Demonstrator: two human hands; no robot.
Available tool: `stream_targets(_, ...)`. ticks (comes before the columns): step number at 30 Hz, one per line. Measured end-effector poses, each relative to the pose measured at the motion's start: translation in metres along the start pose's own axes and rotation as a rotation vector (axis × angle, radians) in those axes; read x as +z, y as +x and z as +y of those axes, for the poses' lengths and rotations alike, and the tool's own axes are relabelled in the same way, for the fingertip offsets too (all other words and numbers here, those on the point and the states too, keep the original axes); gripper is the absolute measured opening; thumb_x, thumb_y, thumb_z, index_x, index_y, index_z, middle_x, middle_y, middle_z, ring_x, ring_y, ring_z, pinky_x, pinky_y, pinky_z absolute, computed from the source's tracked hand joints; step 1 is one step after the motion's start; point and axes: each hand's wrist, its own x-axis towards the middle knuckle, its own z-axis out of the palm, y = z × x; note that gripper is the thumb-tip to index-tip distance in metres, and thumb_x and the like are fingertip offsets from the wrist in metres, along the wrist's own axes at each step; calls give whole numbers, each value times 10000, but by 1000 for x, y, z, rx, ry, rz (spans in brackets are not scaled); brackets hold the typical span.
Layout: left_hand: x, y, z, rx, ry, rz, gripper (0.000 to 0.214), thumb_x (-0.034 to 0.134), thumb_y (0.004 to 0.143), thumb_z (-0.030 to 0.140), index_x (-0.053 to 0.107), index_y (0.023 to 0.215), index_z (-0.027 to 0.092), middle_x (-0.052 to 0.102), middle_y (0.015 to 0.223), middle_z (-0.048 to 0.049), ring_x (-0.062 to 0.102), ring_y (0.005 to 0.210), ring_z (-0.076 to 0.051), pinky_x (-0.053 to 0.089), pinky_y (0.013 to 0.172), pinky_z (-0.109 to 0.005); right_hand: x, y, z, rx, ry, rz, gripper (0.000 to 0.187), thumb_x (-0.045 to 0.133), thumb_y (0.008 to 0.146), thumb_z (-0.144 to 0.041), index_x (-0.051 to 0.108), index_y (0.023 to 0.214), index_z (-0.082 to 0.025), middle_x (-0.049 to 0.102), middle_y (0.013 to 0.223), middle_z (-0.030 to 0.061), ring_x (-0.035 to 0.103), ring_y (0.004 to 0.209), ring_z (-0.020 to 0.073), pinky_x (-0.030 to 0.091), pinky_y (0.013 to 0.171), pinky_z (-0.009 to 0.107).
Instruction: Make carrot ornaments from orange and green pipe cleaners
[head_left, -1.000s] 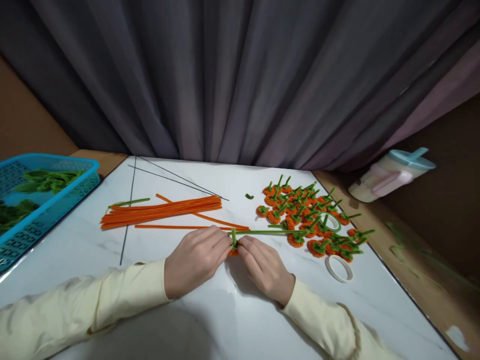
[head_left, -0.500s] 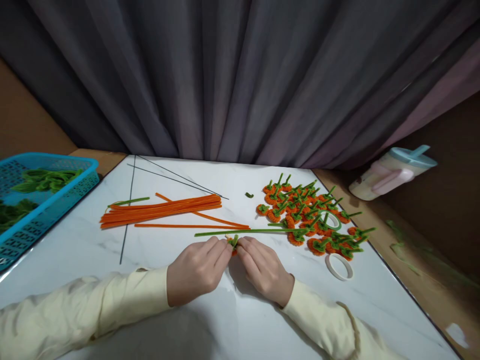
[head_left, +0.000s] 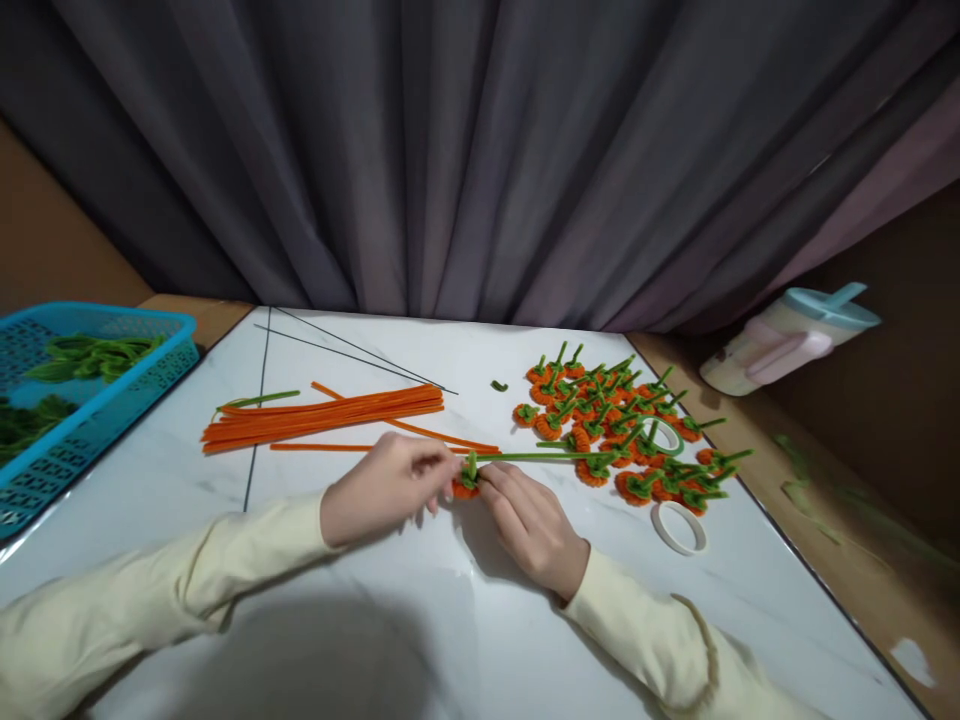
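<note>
Both hands meet over the middle of the white marble table (head_left: 420,620). My left hand (head_left: 379,488) pinches the green wrap on a small orange pipe-cleaner pumpkin (head_left: 465,489). My right hand (head_left: 529,525) grips the same pumpkin from the right. A long green pipe cleaner (head_left: 540,456) runs from the pumpkin out to the right. Both arms wear cream sleeves.
A bundle of orange pipe cleaners (head_left: 330,415) lies left of centre, with thin dark wires (head_left: 352,355) behind it. A heap of finished pumpkins (head_left: 622,430) and two tape rings (head_left: 677,527) sit right. A blue basket (head_left: 82,390) holds green pieces at left. A pastel cup (head_left: 787,340) stands far right.
The green pipe cleaner's free end, which stuck out to the left half a second ago, has been wound in. My left hand has shifted up and left, and its fingers now pinch the wrap.
</note>
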Motion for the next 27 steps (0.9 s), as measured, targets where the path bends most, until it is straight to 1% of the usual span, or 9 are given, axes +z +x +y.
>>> stream_targets(1,-3,5,-2,-151,-188,-77,358,370,896,400,494,681,142,558,530,-11,522,395,-106,420,370,-212,0,0,0,-3,12,1,231,347,858,-25,576,890,-18,642,874,207,611,830,243,540,696,359)
stream_targets(2,-5,9,-4,-249,-336,-138,364,406,873,448,465,679,146,562,526,-11,531,383,-112,418,352,-210,0,0,1,-6,21,1,229,350,854,-19,576,892,-12,642,873,211,611,830,246,540,696,363)
stream_targets(4,-5,15,-12,-368,-574,-298,373,517,803,507,436,733,150,608,584,-33,593,435,-146,445,358,-215,-1,-1,1,-14,29,1,231,351,851,-16,577,899,-4,641,872,214,613,833,251,540,703,367)
stream_targets(7,3,16,-24,-438,-869,-447,392,627,739,479,449,837,144,658,701,-69,658,566,-178,495,414,-210,-1,-2,2,-19,34,4,228,359,861,-34,578,916,-6,638,885,216,615,856,255,539,721,374)
stream_targets(10,9,14,-30,-431,-1080,-438,335,639,765,387,503,917,121,663,771,-80,675,648,-170,519,468,-186,-1,-1,2,-21,46,-3,205,384,856,-34,579,906,1,636,888,225,618,852,264,538,714,379)
stream_targets(16,7,12,-28,-387,-1159,-440,236,658,762,211,562,944,95,650,759,-64,649,621,-113,533,528,-162,1,-3,2,7,103,3,206,379,865,-40,554,969,-12,630,894,215,601,866,253,533,715,380)
stream_targets(22,6,13,-33,-363,-1215,-423,227,641,764,166,578,968,87,643,720,-59,601,560,-80,531,517,-158,9,-11,7,239,185,51,258,461,840,-19,516,1079,-99,603,963,147,556,918,207,510,747,349)
stream_targets(24,7,13,-37,-362,-1230,-428,210,639,763,172,582,939,73,636,701,-60,593,544,-81,532,503,-163,9,-11,9,238,196,47,258,467,841,-20,515,1082,-97,602,963,146,551,914,209,503,742,351)
stream_targets(27,8,15,-41,-383,-1235,-447,176,633,765,197,578,868,66,624,661,-59,587,520,-88,529,465,-169,6,-9,10,171,198,37,271,413,852,-12,507,1099,-71,603,974,170,550,922,226,499,725,370)
